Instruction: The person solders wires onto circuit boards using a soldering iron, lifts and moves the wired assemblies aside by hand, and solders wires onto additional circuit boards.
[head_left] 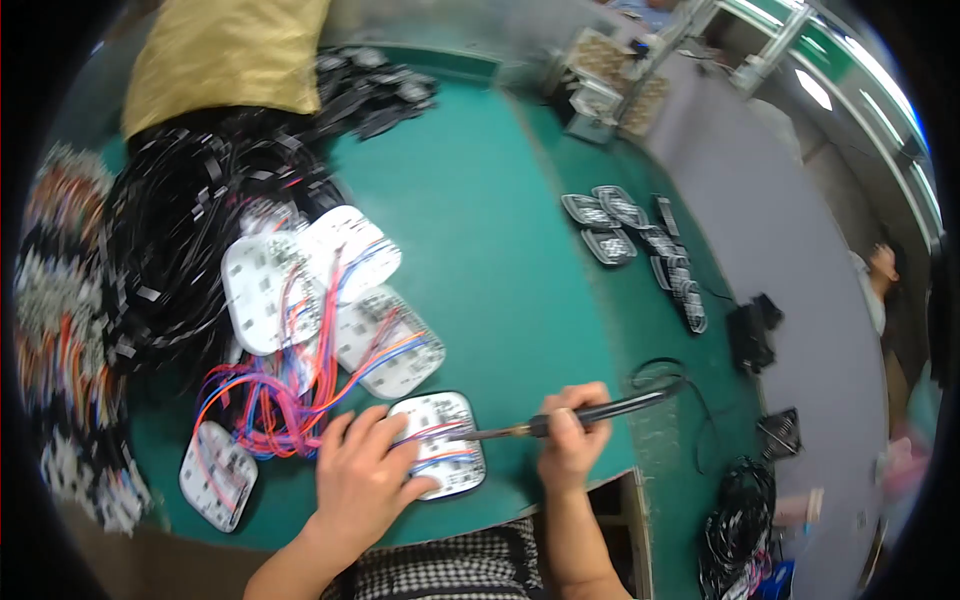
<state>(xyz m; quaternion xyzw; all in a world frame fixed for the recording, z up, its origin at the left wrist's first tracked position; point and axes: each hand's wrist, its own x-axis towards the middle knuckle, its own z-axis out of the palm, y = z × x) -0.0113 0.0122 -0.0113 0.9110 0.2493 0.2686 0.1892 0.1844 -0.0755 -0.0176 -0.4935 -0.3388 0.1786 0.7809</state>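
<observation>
In front of me a white circuit board in a dark-rimmed, rounded shell lies on the green table. Red and blue wires run over it. My left hand holds the board's left side, fingers on the wires and thumb along the lower edge. My right hand is closed around the black handle of a soldering iron. The iron's metal tip points left and reaches the wires near the board's middle; blur hides whether it touches. Several similar white boards with wires lie left of and beyond my left hand.
Black cables and bundled wires crowd the left side. A yellow sheet covers part of the pile. Dark oval parts lie at the right, near a black cord. Another person's hand shows at the far right.
</observation>
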